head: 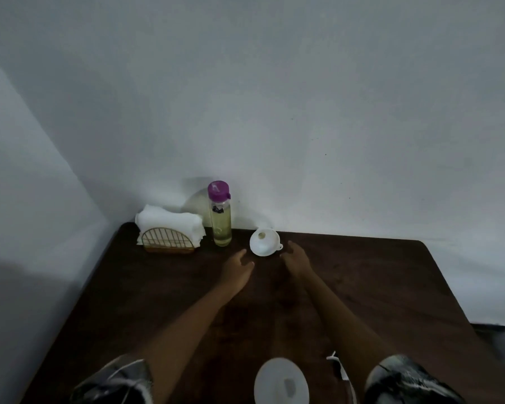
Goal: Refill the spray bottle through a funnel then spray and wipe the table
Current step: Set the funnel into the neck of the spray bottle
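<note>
Standing upright: bottle [221, 225], long axis vertical; funnel [265, 242] mouth upward.

bottle [219, 214]: clear, purple cap on, pale yellow liquid up to the shoulder; upright at the table's far edge.
funnel [265, 242]: white plastic, tipped on its side, wide mouth facing up and toward the camera, small tab on the rim at right; near the bottle, on its right, apart from it.
cloths [169, 224]: white, folded, standing in a gold wire holder [168, 242], far left corner.
table [362, 287]: dark brown wood.
</note>
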Available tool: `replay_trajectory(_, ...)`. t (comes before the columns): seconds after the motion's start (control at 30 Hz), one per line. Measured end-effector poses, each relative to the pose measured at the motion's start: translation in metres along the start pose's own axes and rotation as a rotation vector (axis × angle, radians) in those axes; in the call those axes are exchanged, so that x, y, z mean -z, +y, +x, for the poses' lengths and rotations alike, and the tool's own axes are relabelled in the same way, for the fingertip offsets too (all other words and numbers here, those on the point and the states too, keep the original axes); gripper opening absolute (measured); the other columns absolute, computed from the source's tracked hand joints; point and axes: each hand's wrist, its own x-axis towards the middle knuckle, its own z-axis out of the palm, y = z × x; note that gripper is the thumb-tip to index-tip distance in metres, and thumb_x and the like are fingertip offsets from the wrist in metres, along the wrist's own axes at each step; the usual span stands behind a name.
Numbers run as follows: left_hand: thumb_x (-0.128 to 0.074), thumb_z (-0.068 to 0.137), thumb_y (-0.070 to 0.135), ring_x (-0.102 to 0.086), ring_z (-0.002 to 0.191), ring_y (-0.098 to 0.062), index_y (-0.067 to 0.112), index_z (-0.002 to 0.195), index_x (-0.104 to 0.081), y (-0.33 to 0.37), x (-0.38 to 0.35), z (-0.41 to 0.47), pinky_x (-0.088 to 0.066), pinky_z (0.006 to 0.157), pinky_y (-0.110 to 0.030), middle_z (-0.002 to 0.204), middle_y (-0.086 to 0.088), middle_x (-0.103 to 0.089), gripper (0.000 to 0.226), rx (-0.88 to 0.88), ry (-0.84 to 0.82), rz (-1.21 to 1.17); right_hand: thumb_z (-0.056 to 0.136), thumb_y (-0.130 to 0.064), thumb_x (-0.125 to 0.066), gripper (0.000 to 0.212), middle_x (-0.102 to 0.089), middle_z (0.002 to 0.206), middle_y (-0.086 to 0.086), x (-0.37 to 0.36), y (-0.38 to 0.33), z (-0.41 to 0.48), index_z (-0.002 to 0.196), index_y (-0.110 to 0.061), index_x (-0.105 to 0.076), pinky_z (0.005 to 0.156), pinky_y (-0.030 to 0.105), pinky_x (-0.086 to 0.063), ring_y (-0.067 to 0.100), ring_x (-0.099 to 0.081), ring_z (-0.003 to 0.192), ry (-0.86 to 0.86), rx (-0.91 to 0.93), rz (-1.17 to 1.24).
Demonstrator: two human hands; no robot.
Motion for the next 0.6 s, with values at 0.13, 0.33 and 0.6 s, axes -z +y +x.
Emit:
replay_trajectory(0.13, -0.051, 0.091, 0.011, -0.018, 0.143, -0.027, 0.005, 0.147, -0.011, 0.012, -0.005, 0.034, -0.02, 0.117, -0.036, 0.155, -0.014, -0.017, 0.069, -0.076, -0.018, 0.191, 0.089, -0.018, -0.051, 0.057, -0.037, 0.145, 0.021, -0.016, 0.015, 0.047, 0.14, 0.001, -0.034, 0.11, 0.041, -0.03, 0.034, -0.036, 0.133, -0.011, 0.001, 0.017)
replay_trajectory(0.33, -0.047, 0.095, 0.019, -0.036, 0.135, -0.029, 0.009, 0.147, -0.018, 0.024, -0.012, 0.054, -0.031, 0.112, -0.038, 0.15, -0.013, -0.032, 0.06, -0.122, -0.137, 0.263, 0.09, 0.001, -0.043, 0.044, -0.054, 0.129, 0.018, -0.009, -0.012, 0.032, 0.134, -0.007, -0.044, 0.094, 0.033, -0.044, 0.032, -0.053, 0.117, -0.114, 0.02, 0.021)
replay_trajectory(0.6, -0.05, 0.084, -0.004, -0.043, 0.13, -0.027, 0.014, 0.14, -0.039, 0.015, -0.005, 0.028, -0.04, 0.107, -0.044, 0.141, -0.01, -0.046, 0.06, -0.209, -0.03, 0.023, 0.086, 0.002, -0.051, 0.043, -0.053, 0.131, 0.022, 0.007, -0.02, -0.001, 0.129, 0.003, -0.05, 0.102, 0.038, -0.038, 0.034, -0.048, 0.122, 0.029, 0.169, 0.049)
